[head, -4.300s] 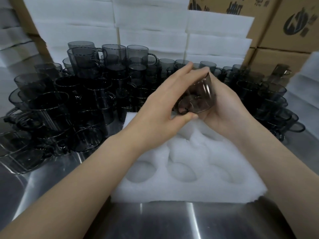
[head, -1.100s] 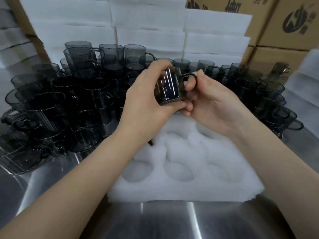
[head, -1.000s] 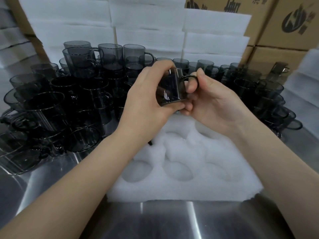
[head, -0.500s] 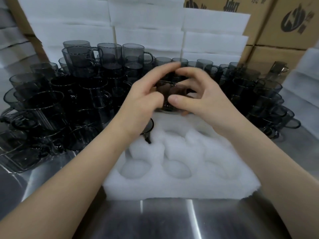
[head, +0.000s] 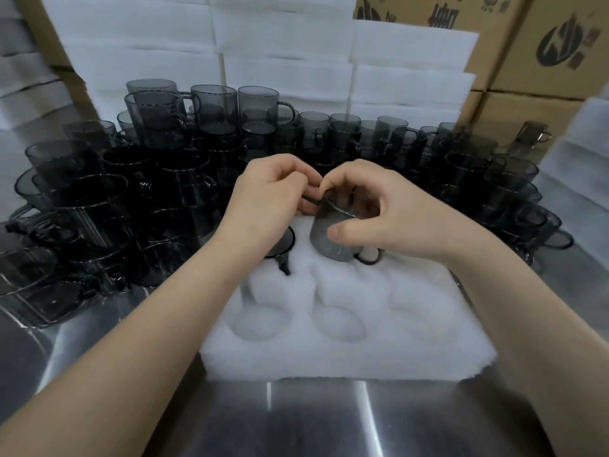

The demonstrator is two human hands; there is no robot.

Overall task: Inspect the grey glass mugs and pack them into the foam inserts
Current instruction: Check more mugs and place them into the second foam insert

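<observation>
A grey glass mug (head: 333, 237) stands upright over the far middle pocket of the white foam insert (head: 346, 351), its handle pointing toward me. My right hand (head: 382, 212) grips it by the rim and side, thumb on the near wall. My left hand (head: 270, 202) pinches the mug's rim on its left side with curled fingers. Another grey mug (head: 281, 244) sits in the far left pocket, mostly hidden under my left wrist. The three near pockets of the insert hold nothing.
Several grey mugs (head: 138, 192) crowd the steel table (head: 296, 420) left of and behind the insert, some stacked, with more mugs (head: 507, 192) at the right. Stacked white foam sheets (head: 283, 51) and cardboard boxes (head: 543, 47) line the back.
The mug was held up and turned between both hands; it has now come down, upright, onto the foam insert's far middle pocket. Both hands dropped with it.
</observation>
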